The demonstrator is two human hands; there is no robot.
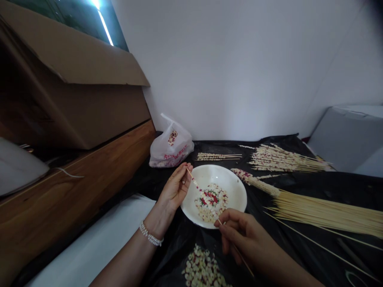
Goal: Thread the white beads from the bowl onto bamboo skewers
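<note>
My left hand is pinched on the tip of a thin bamboo skewer at the left rim of a white bowl. My right hand grips the skewer's lower part, its end sticking out past my fingers toward me. The skewer runs slantwise over the bowl, which holds a heap of small white, red and green pieces. One or two pieces sit on the skewer near my left fingers. A beaded bracelet circles my left wrist.
More loose pieces lie on the black sheet in front of the bowl. Bare skewers lie in a bundle at right, filled skewers behind. A white plastic bag stands at back left, beside a wooden ledge and cardboard box.
</note>
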